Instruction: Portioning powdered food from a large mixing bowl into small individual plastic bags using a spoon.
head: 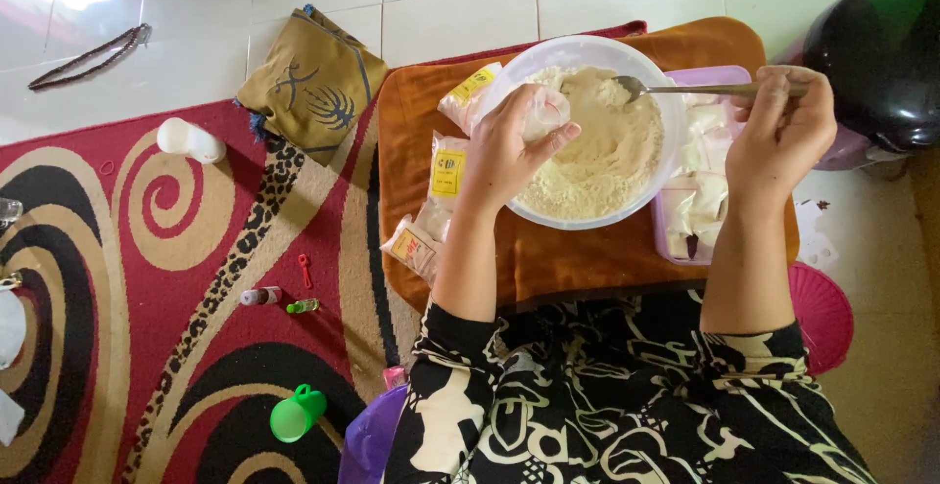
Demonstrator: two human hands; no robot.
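A large translucent white bowl [666, 102] of pale flour [607, 151] sits on an orange cloth [568, 259]. My left hand [509, 151] holds a small clear plastic bag [544, 112] over the bowl's left side. My right hand [783, 132] grips the handle of a metal spoon [676, 90] whose tip rests in the flour at the far side of the bowl.
Small yellow-labelled packets [446, 171] lie left of the bowl. A lilac tray [690, 215] of wrapped pieces sits right of it. A black round pot [881, 53] stands far right. A patterned rug [147, 278] holds a white bottle [191, 139], small vials [262, 295], a green cup [297, 413].
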